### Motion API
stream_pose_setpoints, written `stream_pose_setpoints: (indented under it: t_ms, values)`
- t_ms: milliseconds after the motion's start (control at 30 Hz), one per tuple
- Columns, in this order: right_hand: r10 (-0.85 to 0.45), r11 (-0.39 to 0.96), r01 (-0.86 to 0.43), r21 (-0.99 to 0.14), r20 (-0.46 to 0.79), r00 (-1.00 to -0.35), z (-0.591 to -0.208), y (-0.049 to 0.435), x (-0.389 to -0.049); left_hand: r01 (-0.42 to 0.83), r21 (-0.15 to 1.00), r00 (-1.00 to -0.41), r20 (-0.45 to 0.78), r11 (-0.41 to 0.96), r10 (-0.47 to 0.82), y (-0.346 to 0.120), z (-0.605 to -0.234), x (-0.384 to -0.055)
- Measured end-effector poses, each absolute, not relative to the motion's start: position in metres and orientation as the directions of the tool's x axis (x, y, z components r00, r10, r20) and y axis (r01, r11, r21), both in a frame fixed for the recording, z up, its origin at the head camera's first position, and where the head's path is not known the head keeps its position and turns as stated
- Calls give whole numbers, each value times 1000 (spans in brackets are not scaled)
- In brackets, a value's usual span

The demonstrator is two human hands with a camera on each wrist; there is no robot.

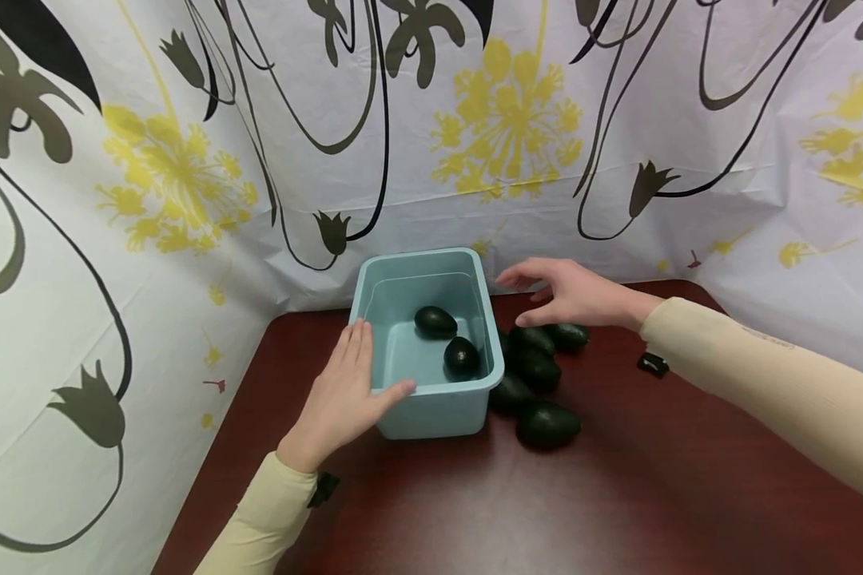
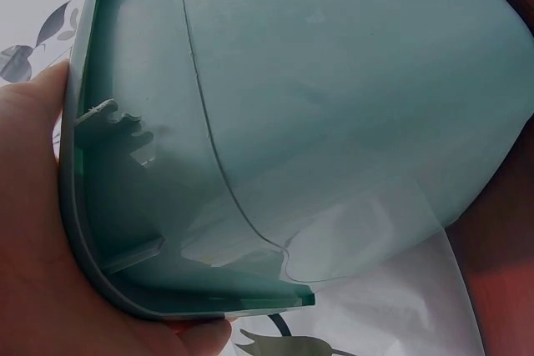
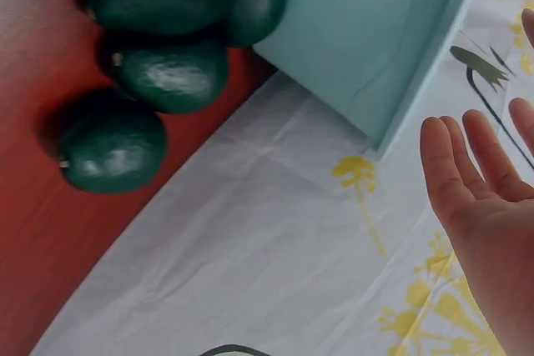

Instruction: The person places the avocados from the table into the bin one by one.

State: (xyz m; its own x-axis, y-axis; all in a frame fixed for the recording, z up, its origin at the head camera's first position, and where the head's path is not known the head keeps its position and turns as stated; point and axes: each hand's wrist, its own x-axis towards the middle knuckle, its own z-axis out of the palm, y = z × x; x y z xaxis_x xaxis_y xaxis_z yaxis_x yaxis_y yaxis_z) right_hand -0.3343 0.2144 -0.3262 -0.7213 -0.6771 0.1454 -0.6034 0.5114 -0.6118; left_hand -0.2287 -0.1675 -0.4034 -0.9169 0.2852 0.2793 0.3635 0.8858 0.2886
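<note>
A light blue plastic bin [image 1: 431,415] stands on the table, with two dark green avocados [image 1: 435,322] lying inside it. My left hand [image 1: 341,399] rests on the bin's near left corner, fingers extended along the left rim and thumb over the front rim. In the left wrist view the palm lies against the rim [image 2: 75,206]. Above the far end of a pile of avocados [image 1: 535,367], just right of the bin, hovers my right hand [image 1: 575,291], fingers spread and bent, with nothing in them. The right wrist view shows this empty hand [image 3: 492,206] beside the bin's rim.
The dark red-brown table [image 1: 618,487] extends in front of the bin and to the right. White cloth [image 1: 417,200] with yellow and grey flower prints hangs close behind the bin and along the left side.
</note>
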Motion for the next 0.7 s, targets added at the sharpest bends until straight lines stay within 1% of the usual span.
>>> stream_pose_setpoints:
  t_ms: [133, 533, 700]
  values:
    - [-664, 518, -590, -620, 143, -734, -337, 224, -329, 365, 285, -916, 282, 886, 287, -167, -403, -229]
    - [-662, 517, -557, -650, 108, -741, -379, 244, -305, 373, 288, -911, 292, 882, 290, -167, -403, -229]
    - [-652, 509, -516, -689, 82, -754, -398, 249, -294, 369, 289, -913, 287, 883, 288, -167, -404, -229]
